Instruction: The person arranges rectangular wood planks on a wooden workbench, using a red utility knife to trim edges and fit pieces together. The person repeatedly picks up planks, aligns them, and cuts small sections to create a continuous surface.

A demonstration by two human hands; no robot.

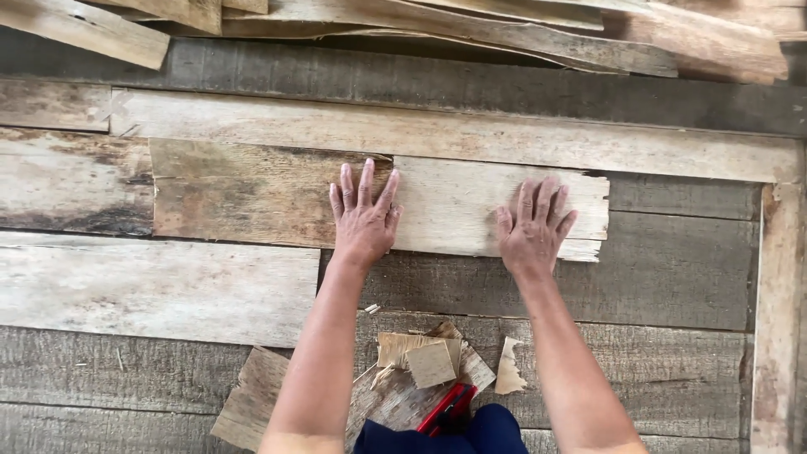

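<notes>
Weathered grey planks make up the tabletop (672, 277), seen from straight above, with thin sheets of wood veneer spread across it. At the centre lies one veneer sheet (445, 206), pale on its right half and stained brown on its left, with a ragged, splintered right end at about 3 o'clock from the middle.

Both hands press flat on this sheet. The left hand (363, 220) rests near the sheet's middle, where the brown part meets the pale part, fingers straight and spread, palm down; its grip is released, holding nothing. The right hand (535, 229) lies toward the sheet's torn right end, fingers likewise spread and flat, grip released, its palm over the sheet's lower edge. The two hands are well apart, with bare pale veneer between them.

Above the sheet, toward 12 o'clock, a long strip (471, 139) runs nearly the full width, its lower edge touching the sheet. At 8 o'clock a wide pale sheet (160, 290) lies just below the brown half. Toward 6 o'clock, between the forearms, sits a heap of scraps (424, 361), small broken veneer pieces stacked loosely, with a red tool (445, 408) partly hidden below them. Along the top edge, from 11 to 1 o'clock, a pile of boards (538, 29) overlaps at slight angles.
</notes>
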